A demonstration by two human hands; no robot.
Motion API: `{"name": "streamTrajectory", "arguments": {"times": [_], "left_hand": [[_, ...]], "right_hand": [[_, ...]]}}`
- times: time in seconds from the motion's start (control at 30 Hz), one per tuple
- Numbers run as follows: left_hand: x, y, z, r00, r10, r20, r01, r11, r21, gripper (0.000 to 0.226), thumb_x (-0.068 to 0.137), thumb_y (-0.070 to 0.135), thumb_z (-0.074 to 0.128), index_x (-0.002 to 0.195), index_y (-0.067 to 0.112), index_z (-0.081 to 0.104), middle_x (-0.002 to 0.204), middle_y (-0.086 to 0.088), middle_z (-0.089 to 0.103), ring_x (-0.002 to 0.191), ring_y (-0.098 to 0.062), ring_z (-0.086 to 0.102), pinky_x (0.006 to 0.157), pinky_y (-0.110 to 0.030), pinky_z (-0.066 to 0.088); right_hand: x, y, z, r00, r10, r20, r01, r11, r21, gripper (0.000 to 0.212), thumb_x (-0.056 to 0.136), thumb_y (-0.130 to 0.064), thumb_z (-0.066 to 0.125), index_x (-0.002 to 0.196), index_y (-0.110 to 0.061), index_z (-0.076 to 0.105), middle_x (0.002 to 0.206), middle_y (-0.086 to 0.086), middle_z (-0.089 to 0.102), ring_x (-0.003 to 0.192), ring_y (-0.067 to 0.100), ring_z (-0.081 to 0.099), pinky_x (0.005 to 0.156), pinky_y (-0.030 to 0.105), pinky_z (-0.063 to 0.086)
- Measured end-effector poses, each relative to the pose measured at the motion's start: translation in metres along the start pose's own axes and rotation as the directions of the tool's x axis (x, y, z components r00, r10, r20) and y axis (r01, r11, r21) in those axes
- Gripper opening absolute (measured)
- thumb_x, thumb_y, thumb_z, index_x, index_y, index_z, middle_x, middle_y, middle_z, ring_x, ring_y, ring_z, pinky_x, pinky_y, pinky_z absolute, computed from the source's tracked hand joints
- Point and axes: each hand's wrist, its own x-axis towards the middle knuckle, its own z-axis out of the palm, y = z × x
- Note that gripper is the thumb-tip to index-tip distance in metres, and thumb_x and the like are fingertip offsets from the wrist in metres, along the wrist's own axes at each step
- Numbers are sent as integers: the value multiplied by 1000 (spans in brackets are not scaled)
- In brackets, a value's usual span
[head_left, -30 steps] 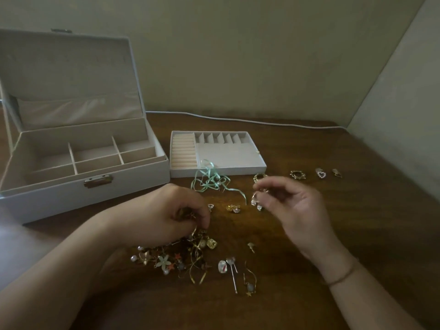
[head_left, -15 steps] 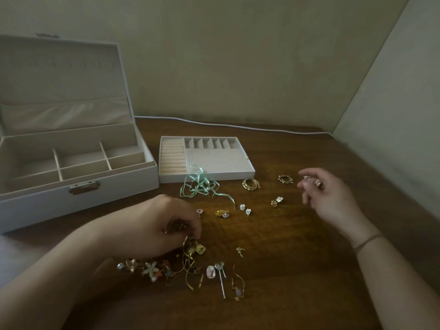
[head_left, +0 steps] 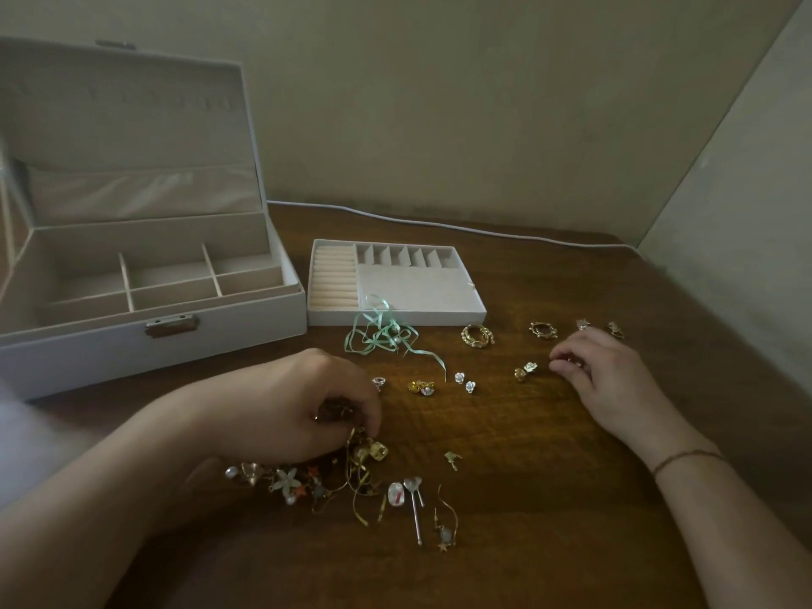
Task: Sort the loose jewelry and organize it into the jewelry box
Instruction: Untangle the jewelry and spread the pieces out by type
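While the left hand (head_left: 303, 410) is curling its fingers into the tangled jewelry pile (head_left: 334, 476), one tug could be dragging hooked chains along and knocking small earrings (head_left: 465, 382) about. The right hand (head_left: 602, 371) is lying near the gold rings (head_left: 476, 335), fingertips bunched, maybe pinching something tiny; I cannot tell. The open jewelry box (head_left: 145, 301) and ring tray (head_left: 395, 279) are sitting behind, holding nothing that shows.

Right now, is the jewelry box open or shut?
Open. The jewelry box has its lid standing upright at the back, and its divided compartments show, with no jewelry visible in them. Its removable tray sits beside it on the table.
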Motion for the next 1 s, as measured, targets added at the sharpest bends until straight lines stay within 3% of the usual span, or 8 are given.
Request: {"name": "streamTrajectory", "arguments": {"times": [0.2, 0.3, 0.43, 0.53, 0.67, 0.73, 0.83, 1.0], "left_hand": [[-1, 1, -2, 999, -45, 1, 45, 999, -17, 31, 91, 5, 64, 101, 33, 70, 100, 22, 65, 99, 7, 61, 76, -4, 44], [-3, 0, -4, 998, -69, 10, 69, 997, -25, 26, 91, 6, 64, 102, 29, 72, 101, 20, 66, 99, 3, 62, 79, -8, 46], [-6, -3, -11, 992, -118, 41, 118, 993, -15, 25, 92, 12, 65, 105, 32, 70, 103, 21, 66, 98, 3, 62, 77, -10, 47], [-10, -7, -15, 988, -150, 31, 151, 988, -31, 28, 93, 14, 66, 113, 33, 68, 104, 17, 66, 95, 1, 64, 76, -14, 51], [-14, -10, -23, 987, -161, -22, 159, 985, -71, 30, 92, 9, 67, 118, 25, 68, 98, 11, 68, 88, -6, 67, 72, -20, 55], [-17, -12, -28, 984, -171, -50, 168, 984, -67, 28, 91, 9, 68, 115, 24, 68, 95, 11, 68, 85, -6, 67, 71, -20, 55], [-24, -17, -36, 976, -205, -74, 201, 978, -52, 27, 89, 11, 71, 111, 26, 69, 92, 12, 67, 79, -1, 64, 66, -16, 50], [-33, -21, -44, 966, -257, -32, 256, 965, -50, 33, 86, 10, 75, 112, 29, 68, 95, 11, 68, 79, -1, 63, 67, -13, 49]], "right_hand": [[-6, -8, -2, 1000, -12, -21, 12, 1000, 24, 21, 91, -27, 64, 111, -25, 66, 110, -10, 54, 76, 0, 51, 69, 16, 39], [-10, -10, -5, 999, 19, -29, -17, 999, 46, 24, 91, -26, 64, 115, -26, 64, 114, -11, 51, 78, 0, 51, 67, 10, 33], [-13, -10, -6, 996, 65, -54, -63, 997, 34, 23, 89, -21, 67, 112, -24, 66, 112, -7, 53, 94, 24, 59, 69, 10, 33], [-17, -9, -8, 994, 72, -86, -65, 995, 74, 23, 89, -21, 68, 109, -30, 63, 117, 0, 56, 82, 19, 57, 66, 14, 37], [-24, -35, -14, 933, -249, -260, 250, 968, -32, 18, 91, -29, 61, 101, -18, 70, 104, 2, 64, 90, 15, 59, 86, 11, 41], [-29, -60, -13, 891, -439, -117, 448, 893, 56, 23, 89, -35, 59, 99, -19, 72, 101, -9, 66, 94, 7, 61, 92, 12, 42], [-35, -90, -4, 844, -490, 217, 432, 862, 267, 38, 86, -64, 50, 112, -42, 66, 112, -27, 60, 106, -2, 60, 87, 14, 49], [-35, -103, 9, 814, -525, 249, 452, 841, 296, 32, 87, -67, 46, 108, -50, 62, 111, -28, 55, 103, -2, 59, 82, 18, 49]]}}
